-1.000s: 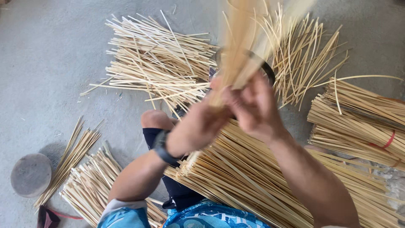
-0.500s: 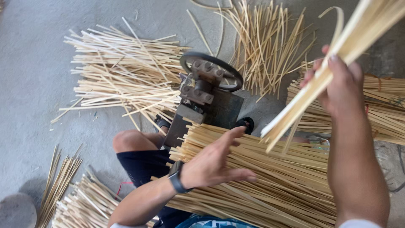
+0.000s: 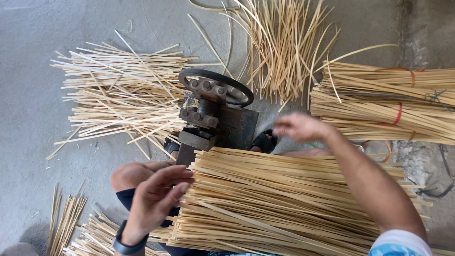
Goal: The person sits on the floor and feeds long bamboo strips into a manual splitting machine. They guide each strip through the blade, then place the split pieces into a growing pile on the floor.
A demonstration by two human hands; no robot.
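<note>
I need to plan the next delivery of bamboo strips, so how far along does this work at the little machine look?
Done, apparently: loose strips fanned on the floor beyond the wheeled metal machine, plus tied bundles on the right. In hand: the left hand rests on the lap stack; the right hand, blurred and empty, hovers above it near the machine. Left: that thick stack, so plenty seems to remain.

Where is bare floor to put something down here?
Bare grey floor lies left of the loose stick pile, also at top left. Crowded: around the metal machine, under the left hand and right hand, and the tied bundles at right.
</note>
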